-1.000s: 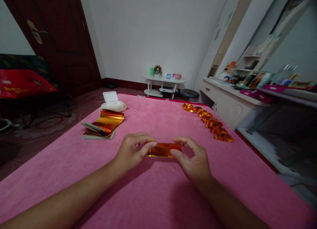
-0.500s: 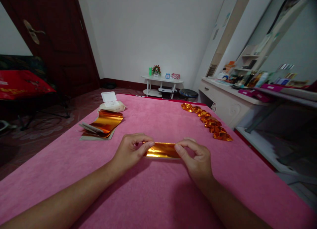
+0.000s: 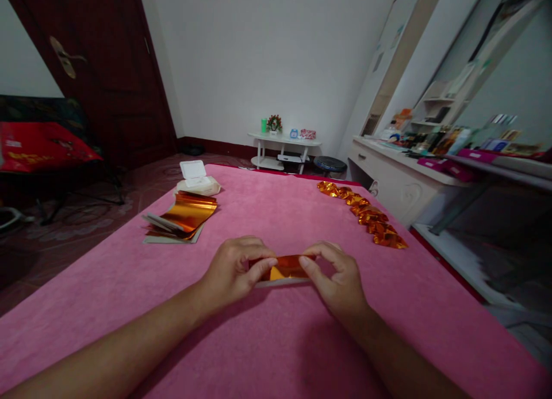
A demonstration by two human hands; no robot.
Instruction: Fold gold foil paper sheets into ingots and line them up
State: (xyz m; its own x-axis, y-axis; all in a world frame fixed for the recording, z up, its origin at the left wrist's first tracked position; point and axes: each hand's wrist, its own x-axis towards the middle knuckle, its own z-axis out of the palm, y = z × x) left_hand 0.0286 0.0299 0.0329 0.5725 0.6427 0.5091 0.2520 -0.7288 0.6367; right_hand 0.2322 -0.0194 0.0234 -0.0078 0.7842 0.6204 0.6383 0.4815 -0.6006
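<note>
A folded sheet of gold foil paper [image 3: 288, 267] is pinched between both hands, low over the pink cloth [image 3: 267, 341]. My left hand [image 3: 239, 269] grips its left end with thumb and fingers closed. At the other end my right hand [image 3: 336, 275] holds it in the same kind of pinch. A pale edge shows along the paper's near side. To the left lies a stack of gold foil sheets [image 3: 193, 210], curled up with pale backing showing. On the right, several folded gold foil pieces [image 3: 371, 215] sit in a slanting row.
Behind the stack is an open white plastic box [image 3: 194, 170] on a pale packet [image 3: 204, 186]. Beyond the cloth's far edge stand a small white table [image 3: 282, 138] and a round stool [image 3: 330, 164]. A white dresser [image 3: 401, 172] runs along the right side.
The hands have drawn slightly closer together. The foil paper has tilted, its upper side now darker and its pale near edge more visible. The view has shifted a little.
</note>
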